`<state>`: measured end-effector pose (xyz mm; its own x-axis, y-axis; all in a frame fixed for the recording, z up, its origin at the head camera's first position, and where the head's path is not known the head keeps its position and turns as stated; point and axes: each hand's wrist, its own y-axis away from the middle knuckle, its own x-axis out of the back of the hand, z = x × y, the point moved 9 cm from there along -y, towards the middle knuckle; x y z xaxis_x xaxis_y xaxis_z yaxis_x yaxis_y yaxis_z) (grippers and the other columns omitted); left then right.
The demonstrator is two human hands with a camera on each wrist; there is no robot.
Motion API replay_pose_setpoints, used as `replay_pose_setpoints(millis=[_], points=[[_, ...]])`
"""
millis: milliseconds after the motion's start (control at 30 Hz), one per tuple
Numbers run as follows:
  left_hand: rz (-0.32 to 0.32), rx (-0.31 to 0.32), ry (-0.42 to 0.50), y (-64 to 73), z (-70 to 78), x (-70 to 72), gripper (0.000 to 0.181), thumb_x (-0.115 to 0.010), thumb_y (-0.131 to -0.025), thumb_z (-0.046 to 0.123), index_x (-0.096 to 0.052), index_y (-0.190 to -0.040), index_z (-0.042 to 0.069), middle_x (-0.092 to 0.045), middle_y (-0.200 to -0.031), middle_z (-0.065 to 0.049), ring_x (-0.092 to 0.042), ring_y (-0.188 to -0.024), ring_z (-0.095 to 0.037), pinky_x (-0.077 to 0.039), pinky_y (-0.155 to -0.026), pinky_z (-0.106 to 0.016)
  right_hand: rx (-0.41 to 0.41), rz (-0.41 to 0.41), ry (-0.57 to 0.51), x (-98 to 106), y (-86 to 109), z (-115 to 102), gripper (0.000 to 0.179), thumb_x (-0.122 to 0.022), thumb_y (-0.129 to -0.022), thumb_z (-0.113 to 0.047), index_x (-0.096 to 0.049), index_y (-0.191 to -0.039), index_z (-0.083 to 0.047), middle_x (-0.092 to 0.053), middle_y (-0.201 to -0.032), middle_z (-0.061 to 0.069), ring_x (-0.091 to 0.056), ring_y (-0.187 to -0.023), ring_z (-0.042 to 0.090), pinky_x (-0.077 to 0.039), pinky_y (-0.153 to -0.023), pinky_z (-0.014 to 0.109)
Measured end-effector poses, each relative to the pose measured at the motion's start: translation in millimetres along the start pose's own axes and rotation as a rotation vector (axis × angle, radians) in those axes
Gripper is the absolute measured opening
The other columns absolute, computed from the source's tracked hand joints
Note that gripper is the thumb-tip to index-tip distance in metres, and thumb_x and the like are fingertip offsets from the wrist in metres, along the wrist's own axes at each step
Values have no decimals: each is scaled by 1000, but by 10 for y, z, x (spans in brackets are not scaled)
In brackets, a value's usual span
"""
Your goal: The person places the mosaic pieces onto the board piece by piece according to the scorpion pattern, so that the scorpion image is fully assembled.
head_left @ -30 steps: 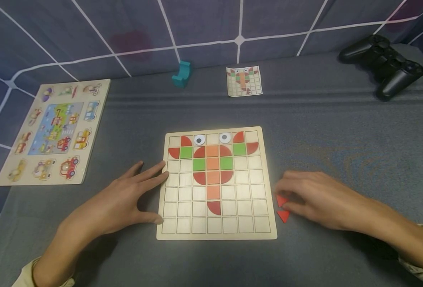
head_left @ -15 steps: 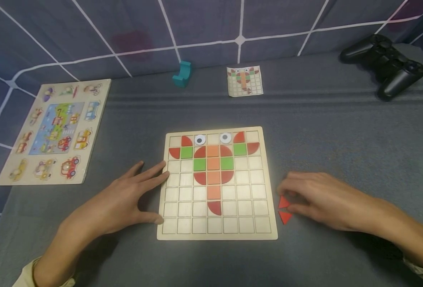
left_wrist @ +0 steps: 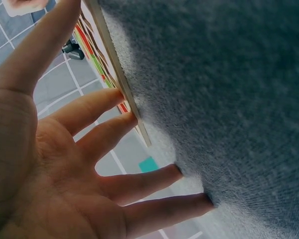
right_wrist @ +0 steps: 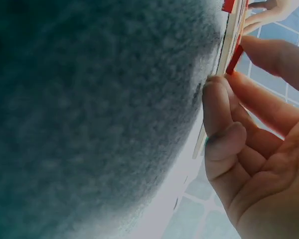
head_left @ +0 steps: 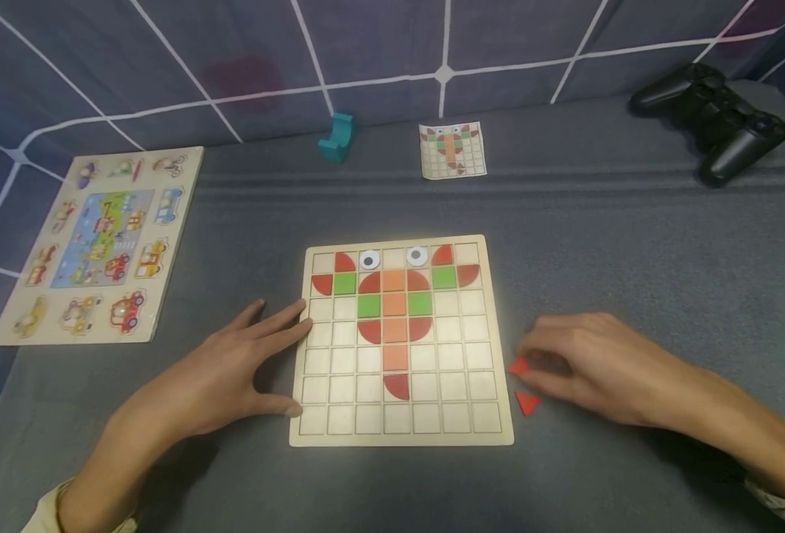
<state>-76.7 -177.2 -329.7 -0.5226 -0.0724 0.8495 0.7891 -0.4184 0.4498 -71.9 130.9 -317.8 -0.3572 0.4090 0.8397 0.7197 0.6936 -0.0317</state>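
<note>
A square wooden grid board (head_left: 440, 434) lies on the dark cloth, bearing red quarter-circle pieces (head_left: 397, 386), green squares (head_left: 443, 277), orange squares (head_left: 395, 357) and two eye discs (head_left: 369, 259). My left hand (head_left: 215, 377) spreads along its left edge; the thumb and two fingertips touch the rim, as the left wrist view also shows. Off the right edge, my right hand (head_left: 589, 363) pinches a red triangle (head_left: 518, 366) between thumb and finger; in the right wrist view this red piece (right_wrist: 234, 59) is seen edge-on. A second red triangle (head_left: 527, 403) lies on the cloth just below.
Behind the board lies a paper card (head_left: 453, 152) printed with a grid pattern. A teal curved block (head_left: 336, 138) stands left of it. A wooden vehicle puzzle (head_left: 99, 248) is at far left, a black game controller (head_left: 709, 122) at back right.
My right hand has lifted the upper red triangle slightly away from the lower one, toward the board's edge. The left hand and the pieces on the board stay as they were.
</note>
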Motion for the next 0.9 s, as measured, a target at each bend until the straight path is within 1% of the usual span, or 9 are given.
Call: replay_pose_setpoints(millis=[67,200,267,333,467,633,733,900], points=[[-1,4,-2,4,-5,1,103,-80,-65,66,-44,-151,20,-24,-162,0,-19,-139,-56,-30,-95,-75,-11,11,-12,16,-26,-16,18,-81,-81,-17,-71,-92,-28,-53,-81,-24,-44,-62,-6,-40,-53,19],[-7,21,6,12,-16,2,104,-82,-64,65,-45,-150,20,-23,-162,0,-18,-140,-55,-29,-95,-76,-43,-3,-26,5,-101,-63,17,-81,-82,-20,-72,-94,-27,-53,-82,-23,-45,-63,-5,-41,-54,20],[-10,24,10,9,-17,-1,104,-82,-63,65,-46,-150,20,-23,-162,0,-18,-140,-55,-28,-95,-77,-32,-7,-34,-8,-149,-116,15,-80,-83,-21,-72,-94,-26,-54,-83,-21,-45,-62,-4,-41,-54,20],[-11,25,10,7,-16,-4,104,-82,-63,65,-46,-149,19,-24,-162,-1,-19,-140,-55,-28,-95,-77,-7,-6,-36,-24,-201,-180,14,-80,-83,-21,-71,-93,-24,-54,-84,-18,-44,-62,-4,-41,-53,19],[-3,17,7,1,-10,-3,104,-82,-63,65,-46,-150,20,-24,-162,-1,-20,-139,-56,-29,-95,-77,71,3,-27,-81,-330,-338,9,-78,-85,-20,-70,-89,-21,-55,-86,-14,-44,-62,-3,-41,-52,19],[1,4,10,3,-7,-3,103,-81,-65,65,-45,-150,20,-24,-162,0,-19,-140,-55,-30,-95,-76,157,-14,40,-210,-481,-544,7,-77,-85,-19,-69,-86,-19,-55,-82,-10,-46,-65,2,-42,-55,19],[1,-3,12,4,-7,-4,103,-81,-65,64,-44,-151,20,-24,-162,0,-19,-140,-55,-31,-95,-75,201,-27,86,-288,-533,-652,10,-77,-83,-17,-68,-85,-17,-52,-80,-9,-45,-65,5,-40,-54,19],[-1,2,21,10,-9,-2,102,-81,-66,64,-44,-150,20,-23,-162,0,-19,-141,-54,-30,-97,-74,232,-40,136,-365,-578,-748,13,-79,-81,-17,-66,-85,-16,-45,-75,-8,-41,-63,7,-35,-49,20]])
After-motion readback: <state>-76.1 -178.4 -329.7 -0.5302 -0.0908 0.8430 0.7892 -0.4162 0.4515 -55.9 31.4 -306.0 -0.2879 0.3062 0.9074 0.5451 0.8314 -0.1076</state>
